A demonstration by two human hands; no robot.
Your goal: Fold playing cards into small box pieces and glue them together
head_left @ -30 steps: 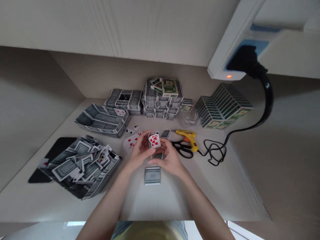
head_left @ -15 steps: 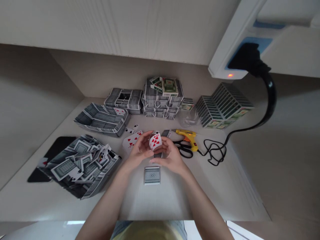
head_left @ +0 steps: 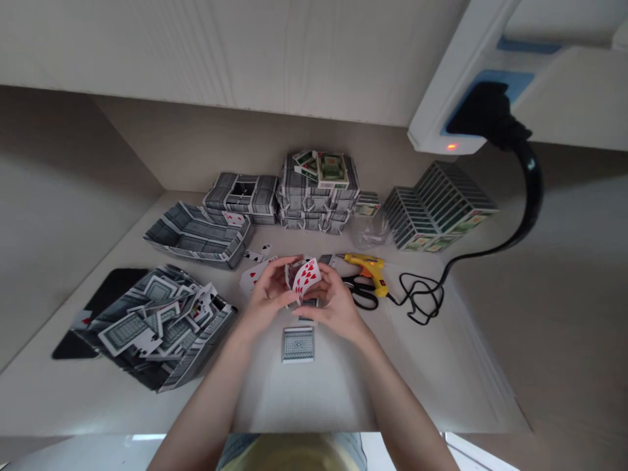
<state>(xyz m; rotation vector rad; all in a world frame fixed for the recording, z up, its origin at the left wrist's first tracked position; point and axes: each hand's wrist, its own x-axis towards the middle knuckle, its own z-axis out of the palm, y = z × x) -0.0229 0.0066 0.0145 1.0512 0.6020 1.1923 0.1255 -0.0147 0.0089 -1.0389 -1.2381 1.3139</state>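
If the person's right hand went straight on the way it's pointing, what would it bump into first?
Probably the bent hearts playing card between the hands, right by the right hand's fingertips; just beyond comes the left hand. Depth is hard to judge.

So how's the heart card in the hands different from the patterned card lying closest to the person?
The heart card shows red hearts; the patterned card shows a grey-blue design. The heart card is curved, while the patterned card looks flat. The heart card is held up; the patterned card rests on the table. Both have some white.
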